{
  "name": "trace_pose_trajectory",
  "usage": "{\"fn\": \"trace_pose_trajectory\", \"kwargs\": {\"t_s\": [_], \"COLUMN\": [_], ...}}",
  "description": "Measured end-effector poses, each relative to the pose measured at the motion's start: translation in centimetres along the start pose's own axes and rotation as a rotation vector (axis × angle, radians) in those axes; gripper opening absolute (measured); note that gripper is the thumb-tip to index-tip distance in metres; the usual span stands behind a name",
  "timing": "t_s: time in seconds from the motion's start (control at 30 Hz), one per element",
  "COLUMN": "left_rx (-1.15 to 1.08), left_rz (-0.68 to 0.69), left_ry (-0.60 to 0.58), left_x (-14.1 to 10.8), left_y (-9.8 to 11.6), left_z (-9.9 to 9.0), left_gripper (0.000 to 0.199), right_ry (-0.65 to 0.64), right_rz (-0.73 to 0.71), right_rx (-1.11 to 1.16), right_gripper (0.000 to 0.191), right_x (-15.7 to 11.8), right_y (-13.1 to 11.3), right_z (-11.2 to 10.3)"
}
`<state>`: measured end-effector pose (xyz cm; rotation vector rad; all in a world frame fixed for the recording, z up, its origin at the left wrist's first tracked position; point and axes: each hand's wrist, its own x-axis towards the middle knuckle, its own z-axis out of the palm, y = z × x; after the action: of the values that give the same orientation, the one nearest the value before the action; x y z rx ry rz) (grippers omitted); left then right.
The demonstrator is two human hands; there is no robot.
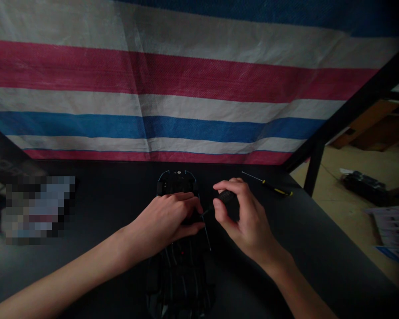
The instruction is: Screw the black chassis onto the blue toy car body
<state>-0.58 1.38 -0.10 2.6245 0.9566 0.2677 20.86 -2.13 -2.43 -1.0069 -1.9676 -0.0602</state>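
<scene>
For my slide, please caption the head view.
Left hand on a dark toy car, right hand holding a black-handled tool.

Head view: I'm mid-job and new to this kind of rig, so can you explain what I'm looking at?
There is no machine here. A camera worn on a person's head looks forward and down at their two bare hands. The left hand lies over a black car-like object; what its fingers grip is hidden. The right hand holds a dark ribbed handle, its thin end pointing toward the left hand. Both work above a dark table. On it, to the right, lies a yellow-and-black screwdriver; to the left is a pixelated item I can't identify. A striped sheet hangs behind.
</scene>
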Motion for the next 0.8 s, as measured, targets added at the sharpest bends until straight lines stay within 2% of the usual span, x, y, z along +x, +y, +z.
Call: {"fn": "trace_pose_trajectory", "kwargs": {"t_s": [0.07,0.27,0.4,0.6,0.73,0.8], "left_rx": [0.0,0.03,0.036,0.037,0.023,0.033], "left_rz": [-0.005,0.016,0.004,0.005,0.015,0.019], "left_ry": [-0.001,0.01,0.009,0.011,0.021,0.02], "left_x": [-0.03,-0.08,-0.04,-0.05,-0.1,-0.11], "left_y": [0.04,-0.1,0.01,0.24,0.22,0.16], "left_z": [-0.03,0.02,-0.01,-0.14,-0.18,-0.14], "left_gripper": [0.027,0.028,0.028,0.024,0.025,0.025], "right_ry": [-0.024,0.005,-0.042,0.021,-0.04,-0.011], "right_rz": [0.0,-0.025,-0.092,0.027,0.007,0.028], "right_rx": [-0.001,-0.06,-0.058,0.017,0.002,-0.03], "right_gripper": [0.03,0.019,0.026,0.04,0.035,0.026], "right_x": [0.02,0.25,0.16,-0.23,-0.05,-0.02], "right_y": [-0.02,-0.08,0.15,0.17,-0.16,-0.2], "right_z": [0.0,-0.29,-0.19,0.09,-0.2,-0.24]}}
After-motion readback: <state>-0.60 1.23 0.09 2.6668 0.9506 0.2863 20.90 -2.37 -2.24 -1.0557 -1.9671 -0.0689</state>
